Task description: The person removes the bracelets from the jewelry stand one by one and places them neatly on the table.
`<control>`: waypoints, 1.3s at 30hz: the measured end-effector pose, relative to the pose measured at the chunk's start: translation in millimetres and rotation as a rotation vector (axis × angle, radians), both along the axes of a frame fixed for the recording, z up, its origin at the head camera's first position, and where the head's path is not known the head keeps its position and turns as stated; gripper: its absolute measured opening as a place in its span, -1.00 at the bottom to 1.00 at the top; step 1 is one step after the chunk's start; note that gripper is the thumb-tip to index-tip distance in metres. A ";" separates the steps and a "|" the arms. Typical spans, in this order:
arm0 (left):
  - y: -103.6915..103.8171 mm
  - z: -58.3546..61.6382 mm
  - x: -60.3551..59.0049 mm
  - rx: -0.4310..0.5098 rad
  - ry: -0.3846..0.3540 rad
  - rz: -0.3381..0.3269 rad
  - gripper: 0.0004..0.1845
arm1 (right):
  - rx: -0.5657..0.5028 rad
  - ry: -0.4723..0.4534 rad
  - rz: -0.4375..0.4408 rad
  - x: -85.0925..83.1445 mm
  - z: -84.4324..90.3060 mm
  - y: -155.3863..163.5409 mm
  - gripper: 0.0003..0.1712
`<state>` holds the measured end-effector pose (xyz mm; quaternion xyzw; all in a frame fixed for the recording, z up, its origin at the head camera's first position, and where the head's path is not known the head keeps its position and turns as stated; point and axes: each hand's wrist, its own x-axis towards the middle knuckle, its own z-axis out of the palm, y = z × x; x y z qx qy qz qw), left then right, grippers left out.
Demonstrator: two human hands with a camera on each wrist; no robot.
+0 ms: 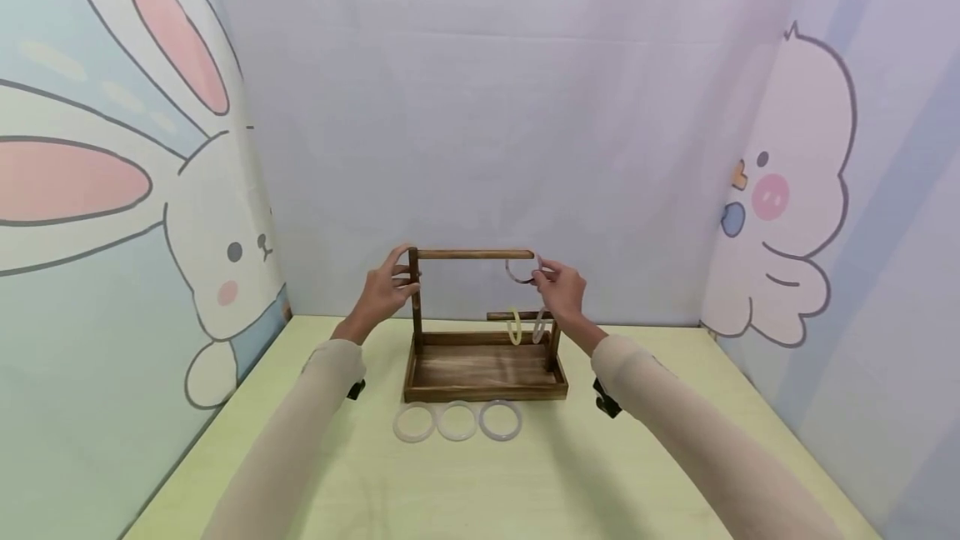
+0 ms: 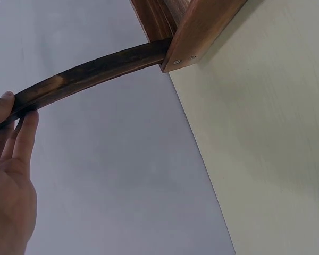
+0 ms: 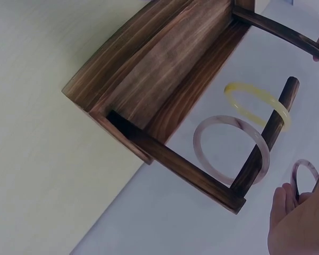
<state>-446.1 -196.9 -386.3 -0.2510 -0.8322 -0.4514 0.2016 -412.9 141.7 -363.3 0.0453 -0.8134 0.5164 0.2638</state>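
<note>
My left hand grips the left post of a dark wooden bangle rack near its top, thumb on one side and fingers on the other. At the right, my right hand pinches a pale bangle with dark patches by its edge. That bangle overlaps the free end of the upper bar in the head view. On the lower bar hang a yellow bangle and a pale purplish bangle, the yellow one nearer the bar's free end.
Three pale bangles lie flat in a row before the rack's tray base: a left one, a middle one and a greyer right one. They rest on a light yellowish table. A pale curtain hangs behind.
</note>
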 end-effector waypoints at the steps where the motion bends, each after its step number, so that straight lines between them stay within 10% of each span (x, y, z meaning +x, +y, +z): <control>1: 0.0 0.1 0.2 0.003 -0.003 -0.002 -0.09 | -0.005 -0.005 0.000 0.0 0.2 0.9 -0.63; 39: 1.9 -2.6 1.0 -0.002 0.034 0.002 -0.11 | -0.003 -0.027 0.024 19.8 -10.2 38.8 -0.62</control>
